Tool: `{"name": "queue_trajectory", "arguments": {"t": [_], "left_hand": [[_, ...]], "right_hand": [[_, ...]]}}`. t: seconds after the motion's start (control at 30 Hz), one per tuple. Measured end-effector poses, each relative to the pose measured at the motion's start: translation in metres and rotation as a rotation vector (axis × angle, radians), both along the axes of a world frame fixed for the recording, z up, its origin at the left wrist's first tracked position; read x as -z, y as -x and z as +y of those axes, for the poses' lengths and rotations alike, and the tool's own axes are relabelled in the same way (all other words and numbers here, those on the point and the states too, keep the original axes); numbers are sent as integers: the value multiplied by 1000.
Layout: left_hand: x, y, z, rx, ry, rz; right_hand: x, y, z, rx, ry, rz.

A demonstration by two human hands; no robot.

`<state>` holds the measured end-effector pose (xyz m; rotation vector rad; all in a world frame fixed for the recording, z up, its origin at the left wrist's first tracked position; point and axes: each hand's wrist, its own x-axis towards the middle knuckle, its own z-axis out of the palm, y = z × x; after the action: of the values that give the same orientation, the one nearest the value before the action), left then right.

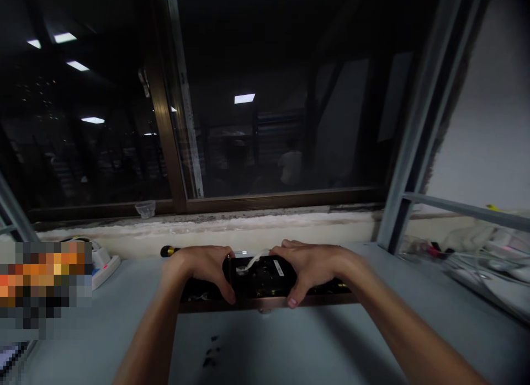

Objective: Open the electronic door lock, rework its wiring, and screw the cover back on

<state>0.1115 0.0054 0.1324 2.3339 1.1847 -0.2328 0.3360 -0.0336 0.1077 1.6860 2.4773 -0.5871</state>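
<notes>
A long dark device (265, 277) with a brownish front edge lies across the table, showing black inner parts, a small white label and a pale ribbon cable (257, 258). My left hand (209, 266) grips the black middle part from its left side, thumb at the front edge. On the right side of that part, my right hand (304, 266) holds it the same way, thumb pointing down at the front. A screwdriver with a black and yellow handle (169, 251) lies behind the device, its shaft partly hidden by my left hand.
Several small dark screws (212, 352) lie on the grey table (256, 352) in front. A white power strip (105, 269) is at the left, tangled cables (488, 263) at the right. A clear plastic cup (146, 209) stands on the windowsill. Metal posts (418, 120) frame the table.
</notes>
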Motion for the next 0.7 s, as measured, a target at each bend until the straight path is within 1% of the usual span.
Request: {"name": "queue_trajectory", "arguments": {"t": [0.13, 0.23, 0.47, 0.57, 0.7], "left_hand": [[2, 4, 3, -19, 27, 16], [4, 7, 6, -14, 49, 25], [2, 5, 3, -25, -8, 55], [1, 3, 1, -22, -35, 36], [-2, 2, -2, -20, -46, 76]], "right_hand": [[1, 6, 0, -1, -15, -24], [3, 9, 1, -26, -19, -5], [2, 8, 0, -27, -14, 19], [0, 6, -1, -27, -20, 72], [-3, 7, -3, 6, -16, 117]]}}
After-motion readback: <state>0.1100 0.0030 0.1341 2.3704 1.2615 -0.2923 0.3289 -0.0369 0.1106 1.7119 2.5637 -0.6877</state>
